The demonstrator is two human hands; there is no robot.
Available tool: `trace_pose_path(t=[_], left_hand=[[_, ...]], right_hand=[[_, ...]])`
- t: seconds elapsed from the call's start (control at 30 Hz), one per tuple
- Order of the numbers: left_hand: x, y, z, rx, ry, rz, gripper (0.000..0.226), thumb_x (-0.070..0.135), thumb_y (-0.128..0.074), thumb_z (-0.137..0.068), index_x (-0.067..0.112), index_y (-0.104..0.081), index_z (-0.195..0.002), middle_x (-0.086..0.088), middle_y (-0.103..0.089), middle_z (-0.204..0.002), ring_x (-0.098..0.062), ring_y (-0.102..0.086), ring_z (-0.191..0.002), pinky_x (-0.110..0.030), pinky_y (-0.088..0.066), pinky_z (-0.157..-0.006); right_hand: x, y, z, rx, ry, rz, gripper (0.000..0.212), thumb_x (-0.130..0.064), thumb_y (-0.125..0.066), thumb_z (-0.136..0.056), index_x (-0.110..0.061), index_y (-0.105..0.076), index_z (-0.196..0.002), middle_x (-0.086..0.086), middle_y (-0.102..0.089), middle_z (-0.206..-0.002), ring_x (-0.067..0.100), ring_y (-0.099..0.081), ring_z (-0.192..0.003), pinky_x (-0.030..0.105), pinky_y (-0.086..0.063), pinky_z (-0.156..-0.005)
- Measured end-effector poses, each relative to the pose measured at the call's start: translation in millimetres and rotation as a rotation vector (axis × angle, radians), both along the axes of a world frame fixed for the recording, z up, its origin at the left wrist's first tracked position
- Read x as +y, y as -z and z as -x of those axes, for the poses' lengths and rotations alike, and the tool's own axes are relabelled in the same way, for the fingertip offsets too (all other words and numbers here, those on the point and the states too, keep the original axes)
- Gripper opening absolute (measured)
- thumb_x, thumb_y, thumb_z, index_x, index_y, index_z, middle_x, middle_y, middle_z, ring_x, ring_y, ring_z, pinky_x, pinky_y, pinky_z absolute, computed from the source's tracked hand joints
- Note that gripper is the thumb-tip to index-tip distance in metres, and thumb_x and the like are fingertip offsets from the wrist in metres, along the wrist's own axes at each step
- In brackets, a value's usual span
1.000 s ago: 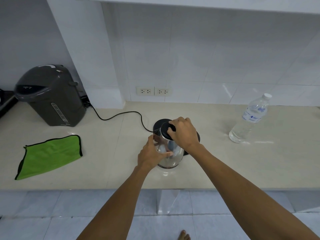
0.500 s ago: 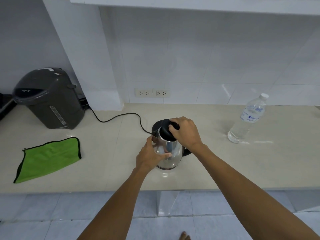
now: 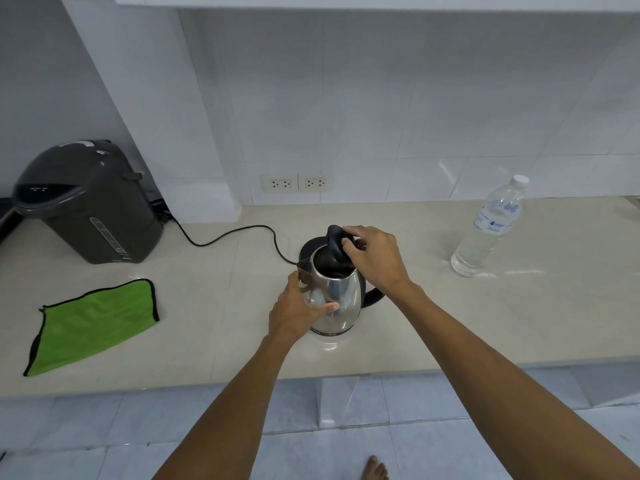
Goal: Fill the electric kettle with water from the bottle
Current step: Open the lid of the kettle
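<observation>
A shiny steel electric kettle point(image 3: 341, 294) stands near the middle of the beige counter point(image 3: 485, 323). My left hand point(image 3: 294, 311) wraps around the kettle's left side. My right hand point(image 3: 372, 256) grips the black lid point(image 3: 334, 242), which is tilted up so the dark opening shows. A clear plastic water bottle point(image 3: 490, 226) with a white cap stands upright at the right, about an arm's width from the kettle; it is capped.
A black round kettle base point(image 3: 308, 247) with a black cord point(image 3: 228, 235) lies just behind the kettle. A dark grey hot-water dispenser point(image 3: 86, 202) stands at the back left. A green cloth point(image 3: 93, 323) lies at the front left. Wall sockets point(image 3: 298, 183) sit behind.
My right hand has lifted the black lid up off the kettle's mouth, opening it. My left hand has stayed on the kettle's side.
</observation>
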State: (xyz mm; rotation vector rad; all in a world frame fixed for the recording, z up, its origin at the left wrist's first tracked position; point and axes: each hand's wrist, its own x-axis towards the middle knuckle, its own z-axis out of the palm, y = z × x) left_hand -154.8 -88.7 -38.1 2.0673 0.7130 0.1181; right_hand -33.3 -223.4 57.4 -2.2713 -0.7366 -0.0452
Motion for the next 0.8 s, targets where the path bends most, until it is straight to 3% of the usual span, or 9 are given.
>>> trace_pose_path(t=[0.1,0.3,0.37,0.47,0.53,0.6,0.7,0.8], left_hand=[[0.6,0.9,-0.2,-0.005,0.002,0.003,0.096,0.059,-0.095,-0.064,0.033,-0.041,-0.139,0.010,-0.064,-0.140,-0.017,-0.062,-0.127,-0.039,-0.052,-0.097],[1.0,2.1,0.2,-0.007,-0.004,0.005,0.094,0.058,-0.096,-0.063,0.033,-0.043,-0.137,0.011,-0.065,-0.138,-0.017,-0.062,-0.127,-0.038,-0.052,-0.096],[0.8,2.2,0.2,-0.003,-0.005,0.001,0.093,0.057,-0.095,-0.065,0.032,-0.043,-0.137,0.010,-0.065,-0.137,-0.017,-0.063,-0.125,-0.037,-0.051,-0.094],[1.0,2.8,0.5,-0.005,-0.007,-0.008,0.092,0.059,-0.095,-0.063,0.034,-0.044,-0.136,0.011,-0.066,-0.136,-0.016,-0.063,-0.125,-0.037,-0.052,-0.094],[1.2,3.1,0.6,-0.003,-0.010,-0.012,0.092,0.059,-0.095,-0.063,0.035,-0.043,-0.135,0.011,-0.066,-0.136,-0.016,-0.063,-0.125,-0.039,-0.052,-0.096],[1.3,3.0,0.4,0.002,-0.014,-0.014,0.090,0.059,-0.095,-0.063,0.036,-0.043,-0.133,0.011,-0.066,-0.137,-0.017,-0.063,-0.125,-0.040,-0.053,-0.096],[1.5,4.0,0.0,0.005,-0.015,-0.013,0.094,0.059,-0.095,-0.063,0.036,-0.043,-0.137,0.011,-0.065,-0.139,-0.018,-0.063,-0.125,-0.039,-0.052,-0.096],[1.6,5.4,-1.2,0.009,-0.010,-0.010,0.099,0.059,-0.095,-0.063,0.033,-0.041,-0.143,0.008,-0.064,-0.142,-0.019,-0.063,-0.127,-0.037,-0.052,-0.095]], right_hand=[[-4.3,-0.4,-1.6,0.041,0.006,-0.076,0.030,-0.024,-0.062,-0.094,-0.021,-0.073,-0.123,0.002,-0.075,-0.116,0.019,-0.071,-0.100,0.037,-0.054,-0.097],[-13.5,1.8,-6.0,0.142,0.035,-0.215,0.029,-0.020,-0.062,-0.096,-0.019,-0.073,-0.123,-0.004,-0.075,-0.119,0.009,-0.071,-0.098,0.033,-0.059,-0.092],[-17.0,2.7,-8.0,0.178,0.058,-0.257,0.029,-0.019,-0.063,-0.097,-0.019,-0.074,-0.123,-0.006,-0.075,-0.118,-0.002,-0.070,-0.091,0.024,-0.058,-0.090],[-23.4,5.1,-10.8,0.219,0.086,-0.302,0.028,-0.018,-0.062,-0.097,-0.020,-0.075,-0.122,-0.009,-0.076,-0.114,-0.022,-0.063,-0.081,-0.001,-0.046,-0.076],[-28.1,5.8,-11.4,0.250,0.108,-0.336,0.029,-0.018,-0.061,-0.098,-0.022,-0.074,-0.123,-0.010,-0.076,-0.112,-0.021,-0.063,-0.083,-0.004,-0.042,-0.073],[-31.9,7.0,-11.8,0.278,0.126,-0.361,0.030,-0.019,-0.060,-0.098,-0.024,-0.074,-0.123,-0.010,-0.077,-0.109,-0.012,-0.067,-0.088,-0.001,-0.045,-0.078],[-36.1,10.9,-13.0,0.356,0.130,-0.435,0.030,-0.022,-0.059,-0.097,-0.028,-0.074,-0.123,-0.009,-0.078,-0.109,0.003,-0.072,-0.098,0.016,-0.054,-0.090],[-41.7,18.9,-15.1,0.459,0.116,-0.554,0.029,-0.022,-0.060,-0.098,-0.027,-0.075,-0.122,-0.006,-0.079,-0.104,0.011,-0.075,-0.096,0.026,-0.058,-0.088]])
